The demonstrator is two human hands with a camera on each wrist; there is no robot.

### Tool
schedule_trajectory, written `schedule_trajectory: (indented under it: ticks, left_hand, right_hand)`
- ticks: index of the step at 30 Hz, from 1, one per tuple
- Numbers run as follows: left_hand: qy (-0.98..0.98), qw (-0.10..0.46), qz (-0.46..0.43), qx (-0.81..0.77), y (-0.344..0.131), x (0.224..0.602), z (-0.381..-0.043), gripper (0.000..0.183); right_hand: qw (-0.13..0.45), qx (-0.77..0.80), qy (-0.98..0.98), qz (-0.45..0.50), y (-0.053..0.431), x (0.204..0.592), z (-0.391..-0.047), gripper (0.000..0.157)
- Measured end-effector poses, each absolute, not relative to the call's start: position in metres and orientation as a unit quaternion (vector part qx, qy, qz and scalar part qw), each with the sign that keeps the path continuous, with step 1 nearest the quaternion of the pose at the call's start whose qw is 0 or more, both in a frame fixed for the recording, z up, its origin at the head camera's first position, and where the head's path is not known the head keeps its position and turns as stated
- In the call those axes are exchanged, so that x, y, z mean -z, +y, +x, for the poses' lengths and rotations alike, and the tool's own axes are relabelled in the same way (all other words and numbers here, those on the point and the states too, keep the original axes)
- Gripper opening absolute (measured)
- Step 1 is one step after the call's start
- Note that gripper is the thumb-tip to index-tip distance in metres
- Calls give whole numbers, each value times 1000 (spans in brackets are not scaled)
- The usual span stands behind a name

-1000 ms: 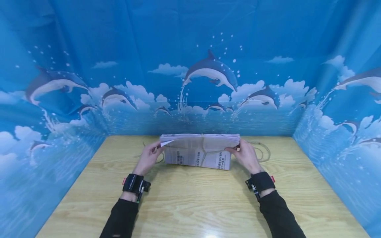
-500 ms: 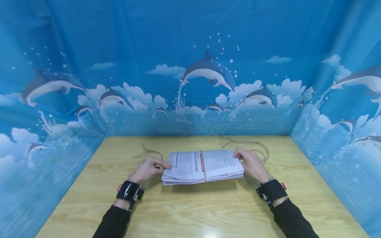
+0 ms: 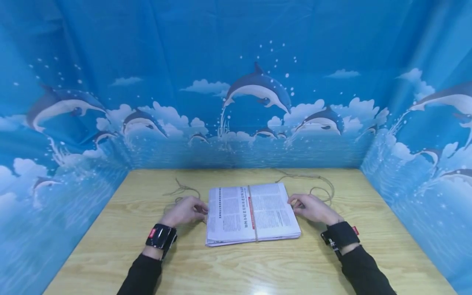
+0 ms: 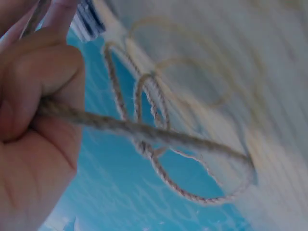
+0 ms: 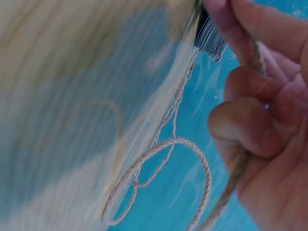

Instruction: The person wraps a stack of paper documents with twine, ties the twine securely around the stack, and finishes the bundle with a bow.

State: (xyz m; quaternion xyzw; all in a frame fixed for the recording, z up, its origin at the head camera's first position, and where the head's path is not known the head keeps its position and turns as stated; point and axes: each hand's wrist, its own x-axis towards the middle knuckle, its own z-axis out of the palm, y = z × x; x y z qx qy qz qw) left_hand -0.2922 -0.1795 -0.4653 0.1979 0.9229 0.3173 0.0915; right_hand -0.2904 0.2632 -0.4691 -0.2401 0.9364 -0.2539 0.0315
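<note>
A stack of folded newspapers (image 3: 232, 217) lies flat on the table, with one strand of twine (image 3: 256, 234) running across its top from back to front. At its left side is my left hand (image 3: 186, 211); the left wrist view shows curled fingers gripping a length of twine (image 4: 130, 128). My right hand (image 3: 313, 208) is at the stack's right side. In the right wrist view its fingers are curled round the other length of twine (image 5: 226, 192). The underside of the stack is hidden.
Loose twine trails on the wooden table (image 3: 236, 270) behind each hand: a frayed end (image 3: 181, 188) at left, a longer loop (image 3: 333, 190) at right. A blue dolphin-print curtain (image 3: 236, 147) encloses the back and both sides.
The newspaper stack, raised on edge earlier with crossed twine showing, has been turned over and laid flat nearer the front. Both hands have moved from its edges to the twine beside it.
</note>
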Motion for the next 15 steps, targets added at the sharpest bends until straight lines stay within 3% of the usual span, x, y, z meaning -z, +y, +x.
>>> schedule_trajectory:
  ticks: [4,10,15]
  left_hand:
    - [947,79,185,-251,-175,467,-295,37]
    - [968,33,188,-165,-167,468,-296,26]
    - [972,2,171,-161,-167,470,-302,28]
  right_hand:
    - [54,239,946,-214,259,468,-295,34]
    - [68,218,957,-179,250,463,-304,27]
    - [97,238,958,-130,248,459,-314,27]
